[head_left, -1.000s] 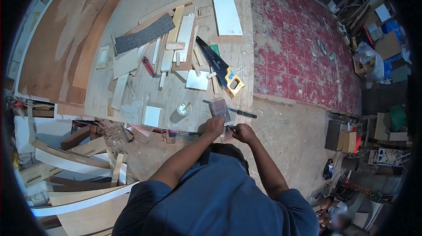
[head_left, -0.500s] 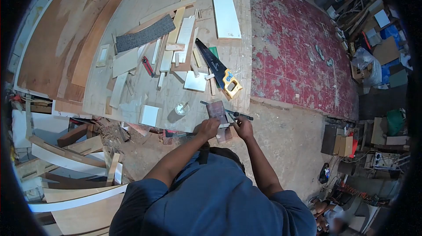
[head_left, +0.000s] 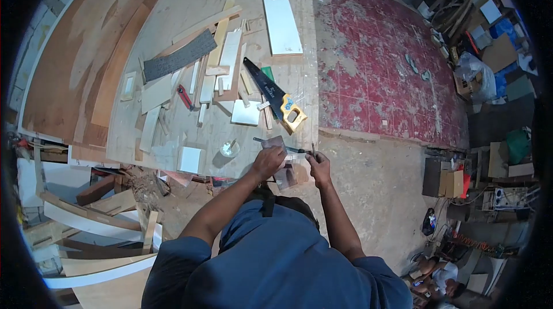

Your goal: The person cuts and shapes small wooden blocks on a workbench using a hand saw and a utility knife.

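My left hand (head_left: 269, 162) is closed on a thin brownish flat piece (head_left: 286, 177) at the table's front edge; part of the piece sticks out past the edge towards me. A small pale strip shows by its fingertips. My right hand (head_left: 318, 167), a little to the right, pinches a slim stick-like tool (head_left: 313, 149) pointing away from me; its kind is too small to make out. Between the hands, a dark narrow tool (head_left: 296, 150) lies across the table corner, partly under the brownish piece. Beyond them rests a handsaw (head_left: 280, 99) with a yellow handle.
On the wooden table (head_left: 173, 15) lie wood offcuts, a grey textured strip (head_left: 180, 55), a red-and-black tool (head_left: 185, 97), a white board (head_left: 282, 25) and a clear cup (head_left: 229, 148) with white contents. Curved boards (head_left: 92, 217) stack at left. Another person (head_left: 438, 277) is at lower right.
My right hand has drawn slightly back from the brownish piece, and its slim tool now points away instead of towards my left hand. The table's contents have shifted left in view.
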Demonstrator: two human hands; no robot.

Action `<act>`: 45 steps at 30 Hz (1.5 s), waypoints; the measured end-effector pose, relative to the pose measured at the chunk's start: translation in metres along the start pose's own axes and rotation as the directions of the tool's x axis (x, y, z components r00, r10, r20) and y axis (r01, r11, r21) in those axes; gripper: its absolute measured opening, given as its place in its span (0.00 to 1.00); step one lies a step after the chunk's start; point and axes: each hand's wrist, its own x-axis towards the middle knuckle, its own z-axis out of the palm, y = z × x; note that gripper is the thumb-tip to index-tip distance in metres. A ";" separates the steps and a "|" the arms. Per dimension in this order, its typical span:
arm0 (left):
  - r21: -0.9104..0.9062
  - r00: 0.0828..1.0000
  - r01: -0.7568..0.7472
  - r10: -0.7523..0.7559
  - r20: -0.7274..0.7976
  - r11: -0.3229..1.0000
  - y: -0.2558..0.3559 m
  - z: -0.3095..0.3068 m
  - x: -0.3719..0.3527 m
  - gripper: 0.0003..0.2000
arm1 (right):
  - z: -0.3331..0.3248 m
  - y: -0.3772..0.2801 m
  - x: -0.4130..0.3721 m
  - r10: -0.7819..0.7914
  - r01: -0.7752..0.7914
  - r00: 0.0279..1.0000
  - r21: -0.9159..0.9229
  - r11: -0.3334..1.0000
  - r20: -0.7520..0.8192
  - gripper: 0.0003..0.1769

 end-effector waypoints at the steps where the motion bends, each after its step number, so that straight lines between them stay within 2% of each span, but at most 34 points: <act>1: -0.007 0.994 -0.071 0.070 -0.089 0.997 0.001 -0.005 0.009 0.11 | -0.002 -0.014 -0.003 0.235 -0.242 0.970 0.183 0.953 0.059 0.12; 2: -0.004 0.992 -0.081 0.080 -0.093 0.997 0.003 -0.011 0.018 0.11 | -0.003 -0.020 -0.004 0.226 -0.232 0.973 0.185 0.955 0.052 0.12; 4: -0.040 0.990 -0.135 0.133 -0.053 0.990 0.002 -0.017 0.034 0.12 | -0.006 -0.030 -0.007 0.254 -0.275 0.961 0.328 0.904 0.107 0.14; 6: -0.076 0.992 -0.123 0.120 -0.044 0.989 0.005 -0.019 0.046 0.13 | -0.009 -0.041 -0.010 0.240 -0.269 0.962 0.345 0.899 0.127 0.16; 8: -0.139 0.992 -0.114 0.122 0.045 0.984 0.019 -0.032 0.059 0.10 | -0.008 -0.051 -0.012 0.234 -0.260 0.965 0.348 0.900 0.116 0.18; 10: -0.100 0.990 -0.129 0.134 0.051 0.987 0.032 -0.041 0.070 0.11 | -0.007 -0.051 -0.013 0.191 -0.220 0.975 0.371 0.902 0.114 0.18; 12: -0.120 0.987 -0.124 0.135 0.086 0.985 0.045 -0.049 0.075 0.13 | -0.006 -0.053 -0.014 0.113 -0.139 0.990 0.422 0.896 0.087 0.13; 17: -0.024 0.983 -0.168 0.170 0.069 0.985 0.072 -0.057 0.081 0.13 | -0.017 -0.063 -0.019 0.099 -0.136 0.990 0.469 0.872 0.103 0.09; 19: 0.002 0.979 -0.199 0.199 -0.032 0.980 0.082 -0.059 0.081 0.12 | -0.021 -0.079 -0.022 0.147 -0.149 0.988 0.444 0.883 0.038 0.08; 20: 0.014 0.980 -0.194 0.194 -0.035 0.981 0.087 -0.061 0.081 0.12 | -0.025 -0.086 -0.023 0.140 -0.147 0.989 0.447 0.882 0.049 0.08; 22: 0.015 0.961 -0.191 0.190 -0.202 0.981 0.101 -0.072 0.078 0.14 | -0.034 -0.098 -0.025 0.135 -0.144 0.989 0.467 0.872 0.053 0.08; 23: 0.027 0.961 -0.188 0.190 -0.202 0.982 0.104 -0.074 0.075 0.14 | -0.040 -0.104 -0.025 0.134 -0.155 0.988 0.483 0.862 0.079 0.09; 25: 0.004 0.955 -0.077 0.075 -0.286 0.997 0.110 -0.075 0.067 0.15 | -0.047 -0.111 -0.023 0.141 -0.167 0.986 0.479 0.862 0.090 0.10; 28: -0.028 0.933 -0.017 0.006 -0.359 0.999 0.114 -0.075 0.056 0.16 | -0.054 -0.109 -0.019 0.147 -0.184 0.982 0.462 0.868 0.115 0.12; 32: -0.007 0.921 0.039 -0.038 -0.388 0.999 0.115 -0.077 0.045 0.16 | -0.058 -0.111 -0.022 0.115 -0.195 0.974 0.467 0.862 0.194 0.09; 38: 0.043 0.883 -0.007 0.027 -0.468 0.999 0.131 -0.080 0.032 0.15 | -0.060 -0.125 -0.033 0.098 -0.201 0.965 0.445 0.873 0.243 0.10; 44: 0.063 0.881 0.048 -0.013 -0.474 0.997 0.146 -0.075 0.028 0.14 | -0.064 -0.121 -0.036 0.085 -0.197 0.962 0.446 0.873 0.259 0.12; 45: 0.094 0.905 0.086 -0.038 -0.423 0.992 0.148 -0.076 0.028 0.15 | -0.065 -0.120 -0.036 0.079 -0.186 0.964 0.436 0.880 0.253 0.12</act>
